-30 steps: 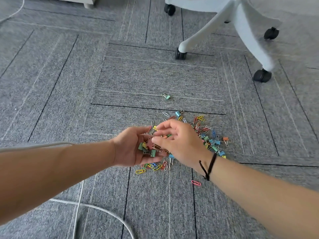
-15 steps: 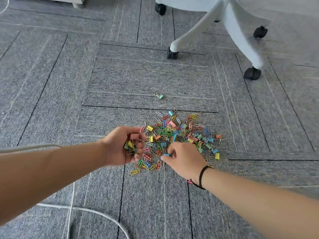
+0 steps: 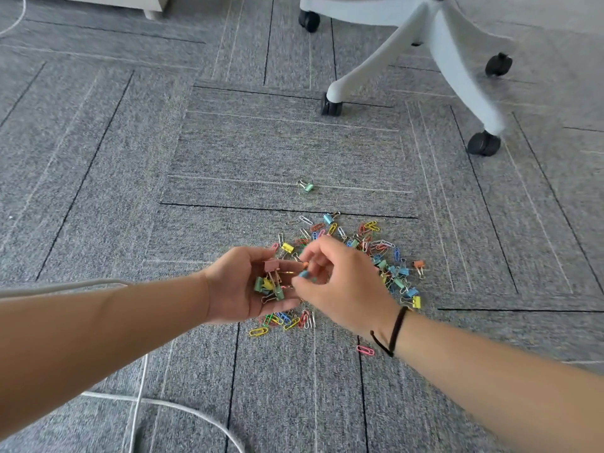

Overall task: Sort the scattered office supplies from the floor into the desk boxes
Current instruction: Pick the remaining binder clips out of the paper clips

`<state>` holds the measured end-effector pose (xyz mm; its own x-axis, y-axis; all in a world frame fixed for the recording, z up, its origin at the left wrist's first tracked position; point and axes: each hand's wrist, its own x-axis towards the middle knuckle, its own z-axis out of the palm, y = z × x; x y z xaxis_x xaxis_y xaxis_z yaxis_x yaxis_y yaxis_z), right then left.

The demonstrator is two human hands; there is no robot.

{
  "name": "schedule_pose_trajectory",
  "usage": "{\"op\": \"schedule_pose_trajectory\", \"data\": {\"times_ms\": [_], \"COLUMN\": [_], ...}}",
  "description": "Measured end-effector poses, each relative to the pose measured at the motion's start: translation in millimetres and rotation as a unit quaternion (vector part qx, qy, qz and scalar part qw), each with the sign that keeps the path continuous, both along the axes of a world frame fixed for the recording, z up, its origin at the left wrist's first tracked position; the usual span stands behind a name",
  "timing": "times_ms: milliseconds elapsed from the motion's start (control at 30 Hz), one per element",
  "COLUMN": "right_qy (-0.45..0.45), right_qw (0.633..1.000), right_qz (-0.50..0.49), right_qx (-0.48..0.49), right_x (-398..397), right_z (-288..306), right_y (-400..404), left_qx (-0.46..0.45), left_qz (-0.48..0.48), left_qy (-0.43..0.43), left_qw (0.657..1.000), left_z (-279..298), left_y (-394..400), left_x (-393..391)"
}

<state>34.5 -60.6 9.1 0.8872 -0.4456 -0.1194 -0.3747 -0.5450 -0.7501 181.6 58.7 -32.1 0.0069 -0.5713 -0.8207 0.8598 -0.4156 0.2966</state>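
In the head view, the left hand point(image 3: 240, 287) lies palm up, cupped around several binder clips point(image 3: 269, 282); a pink one point(image 3: 271, 265) stands uppermost with its wire handles toward the palm. The right hand point(image 3: 340, 289) pinches a small blue clip point(image 3: 304, 274) over that palm, blurred. The mixed pile of paper clips and binder clips point(image 3: 376, 253) lies on the carpet floor point(image 3: 130, 191), partly hidden by both hands. One green binder clip point(image 3: 306, 186) lies apart, beyond the pile.
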Motion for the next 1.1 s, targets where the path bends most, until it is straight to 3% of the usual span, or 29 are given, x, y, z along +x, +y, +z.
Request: {"op": "schedule_pose_trajectory", "data": {"times_ms": [133,333,467,633,900,1100], "right_qy": [0.006,0.027,0.083,0.139,0.207,0.212], "right_qw": [1.000,0.985,0.965,0.953,0.973,0.969], "right_qz": [0.023,-0.155,-0.249,-0.270,-0.070,-0.050], "right_qx": [-0.019,0.073,0.027,0.000,-0.072,-0.120], "right_x": [5,-29,-70,-117,-142,-129], "right_z": [7,-3,-18,-23,-30,-46], "right_y": [-2,-45,-91,-129,-121,-107], "left_qx": [-0.010,-0.020,-0.004,-0.013,-0.039,-0.032], "left_qz": [-0.014,-0.013,0.009,0.016,0.000,-0.018], "left_qy": [0.001,-0.016,-0.030,-0.032,-0.042,-0.051], "left_qw": [1.000,1.000,1.000,0.999,0.998,0.998], "left_z": [3,5,5,4,15,17], "left_y": [-10,-3,0,-16,-47,-47], "left_x": [-9,-4,1,2,-21,-30]}}
